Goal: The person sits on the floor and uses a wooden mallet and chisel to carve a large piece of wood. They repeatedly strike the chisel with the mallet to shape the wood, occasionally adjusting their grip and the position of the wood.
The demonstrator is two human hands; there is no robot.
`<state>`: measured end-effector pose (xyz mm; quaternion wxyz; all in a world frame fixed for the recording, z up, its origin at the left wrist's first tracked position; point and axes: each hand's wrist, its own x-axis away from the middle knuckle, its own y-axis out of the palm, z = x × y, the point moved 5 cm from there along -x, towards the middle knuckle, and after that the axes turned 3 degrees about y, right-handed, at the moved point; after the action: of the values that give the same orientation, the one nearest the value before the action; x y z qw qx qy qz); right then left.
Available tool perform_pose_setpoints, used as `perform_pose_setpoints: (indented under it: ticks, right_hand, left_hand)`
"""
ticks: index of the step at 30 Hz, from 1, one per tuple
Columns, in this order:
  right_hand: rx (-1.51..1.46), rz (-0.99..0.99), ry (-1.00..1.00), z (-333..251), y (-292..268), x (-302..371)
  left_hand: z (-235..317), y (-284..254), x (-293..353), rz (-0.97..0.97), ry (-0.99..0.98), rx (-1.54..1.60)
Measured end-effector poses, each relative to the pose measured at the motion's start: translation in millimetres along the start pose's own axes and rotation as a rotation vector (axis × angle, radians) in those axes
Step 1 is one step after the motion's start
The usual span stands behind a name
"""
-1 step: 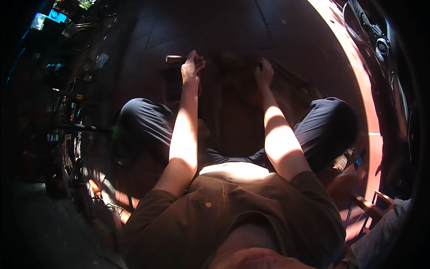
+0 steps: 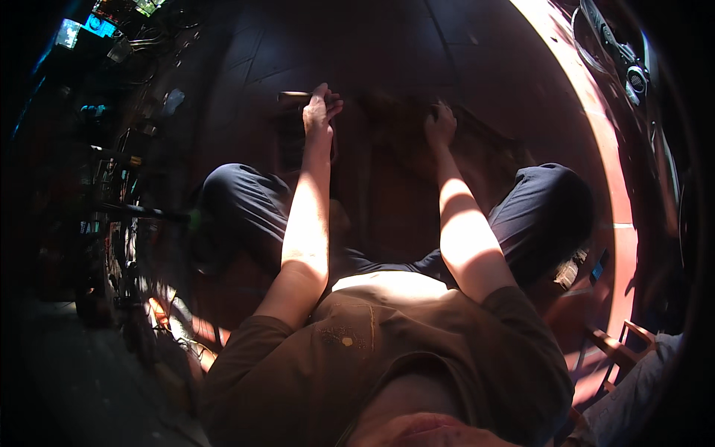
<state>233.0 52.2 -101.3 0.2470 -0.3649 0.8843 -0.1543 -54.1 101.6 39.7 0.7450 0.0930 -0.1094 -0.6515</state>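
Observation:
My left hand (image 2: 319, 113) is closed around a short, rounded wooden handle (image 2: 292, 96) whose end sticks out to the left. What the handle belongs to is lost in shadow. To the right, my right hand (image 2: 441, 125) is closed with its fingers curled. A small dark patch shows at its fingertips, but I cannot make out what it is. Between and beyond both hands lies a dark brown, uneven shape (image 2: 484, 134), too dim to name.
I sit with bent knees on a dark red tiled floor (image 2: 514, 67). A sunlit strip (image 2: 614, 194) curves along the right. Cluttered items fill the shaded left side. At the lower right stands a small wooden frame (image 2: 618, 346) beside grey cloth (image 2: 637, 387).
The handle's end was brighter before and looks dimmer now, turned or shifted slightly. Both hands have barely moved.

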Motion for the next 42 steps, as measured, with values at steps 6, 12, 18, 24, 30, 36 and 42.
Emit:
perform_pose_setpoints:
  ticks: [6,12,18,24,30,36,42]
  right_hand:
    - [0.037,0.064,0.083,26,-25,-7]
    - [-0.055,0.006,0.012,-1,-21,-6]
    - [-0.074,0.027,-0.104,2,-27,-5]
    - [-0.008,-0.074,-0.129,-4,-30,9]
    - [0.106,-0.058,-0.229,2,-34,13]
    - [0.032,-0.070,-0.175,-14,-40,-2]
    - [0.373,0.307,-0.120,17,-87,-17]
  left_hand:
    - [-11,81,9,-0.035,-0.013,0.047]
    - [-54,112,21,-0.187,-0.128,0.055]
    - [-68,113,28,-0.171,-0.131,0.067]
    - [-51,126,21,-0.192,-0.109,0.042]
    - [-52,161,27,-0.263,-0.098,0.062]
    - [-103,143,14,-0.248,-0.213,0.088]
    - [-140,92,-21,-0.106,-0.264,0.139]
